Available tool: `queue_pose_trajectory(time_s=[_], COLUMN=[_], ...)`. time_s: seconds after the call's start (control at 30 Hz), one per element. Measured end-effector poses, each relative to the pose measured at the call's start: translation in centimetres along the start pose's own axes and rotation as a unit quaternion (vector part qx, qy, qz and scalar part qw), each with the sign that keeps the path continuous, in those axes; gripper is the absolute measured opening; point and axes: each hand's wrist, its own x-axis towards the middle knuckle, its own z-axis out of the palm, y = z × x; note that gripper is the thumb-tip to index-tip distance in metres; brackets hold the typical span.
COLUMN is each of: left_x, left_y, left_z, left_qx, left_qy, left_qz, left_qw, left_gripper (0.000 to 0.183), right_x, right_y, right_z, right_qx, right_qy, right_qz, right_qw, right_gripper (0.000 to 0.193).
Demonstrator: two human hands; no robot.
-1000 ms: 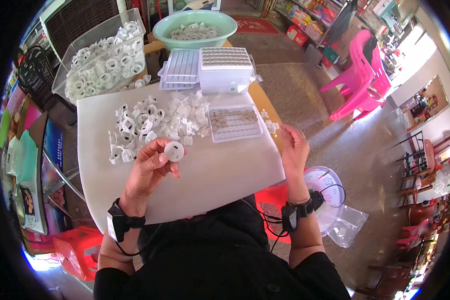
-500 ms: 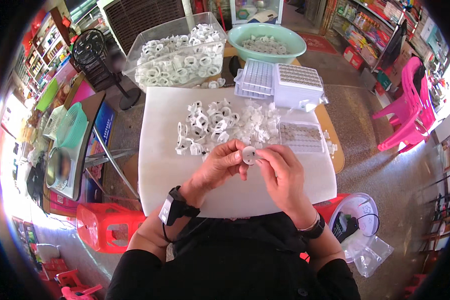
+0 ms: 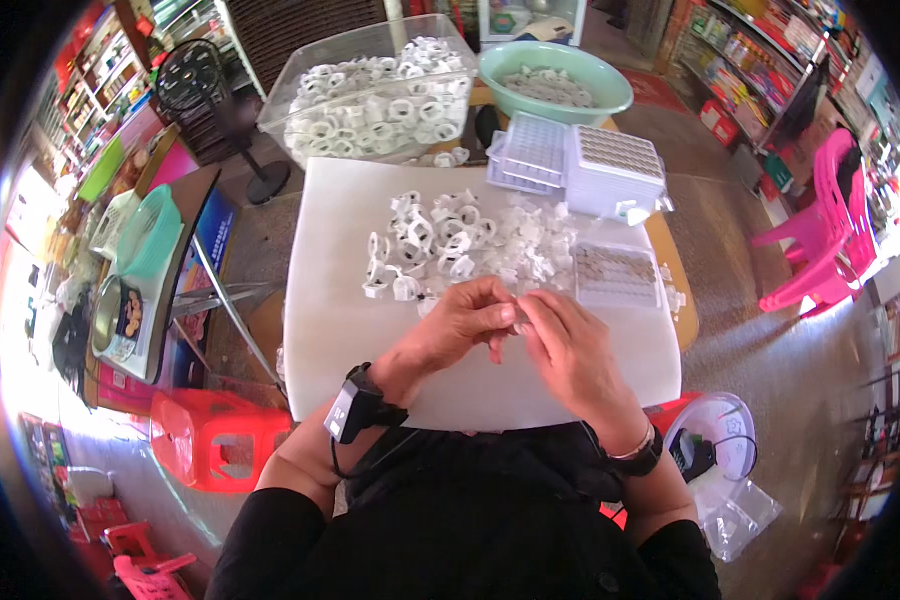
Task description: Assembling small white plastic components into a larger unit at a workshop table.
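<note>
Above the near half of a white-topped table [image 3: 345, 340], my two hands meet fingertip to fingertip. Thumb and fingers of my left hand [image 3: 467, 322] pinch a small round white plastic part [image 3: 519, 327], now mostly covered by fingers. My right hand [image 3: 575, 350] closes on the same part from the other side. Just beyond my hands lie a heap of white ring-shaped plastic parts [image 3: 420, 240] with dark spots and a heap of small translucent white pieces [image 3: 532, 240]. Right of these sits a shallow clear tray [image 3: 620, 293] holding rows of small round pieces.
Stacked white trays [image 3: 610, 190] stand at the table's back right. Behind the table are a clear bin [image 3: 280, 130] of white rings and a green basin [image 3: 610, 100]. A red stool [image 3: 185, 440] is at left, a bucket [image 3: 740, 430] at right.
The round part's flat face showed between my fingers before; now my fingers have closed over it and hide most of it. The whole view has shifted slightly.
</note>
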Motion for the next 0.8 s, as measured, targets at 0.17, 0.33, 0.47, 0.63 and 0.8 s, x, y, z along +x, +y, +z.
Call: queue_pose_trajectory(time_s=[0.17,0.33,0.47,0.63,0.8], left_x=[0.2,0.2,0.3,0.3,0.0], left_y=[-0.3,-0.6,-0.7,-0.5,-0.3], left_z=[0.4,0.2,0.3,0.1,-0.4], left_qx=[0.062,0.078,0.074,-0.029,-0.102], left_qy=[-0.04,-0.042,-0.037,-0.009,-0.023], left_qz=[-0.018,-0.009,-0.008,0.001,-0.006], left_qw=[0.997,0.996,0.997,1.0,0.995], left_gripper=[0.024,0.03,0.029,0.029,0.034], right_x=[-0.8,-0.9,-1.1,-0.6,-0.6], right_y=[0.1,0.0,0.5,0.8,0.5], right_z=[-0.5,-0.1,0.3,0.9,0.4], right_qx=[0.029,0.002,-0.012,0.067,0.133], right_qy=[-0.039,-0.042,-0.019,0.053,0.09], right_qz=[-0.01,-0.003,-0.01,0.07,0.126], right_qw=[0.999,0.999,1.0,0.994,0.979], right_gripper=[0.035,0.035,0.037,0.03,0.024])
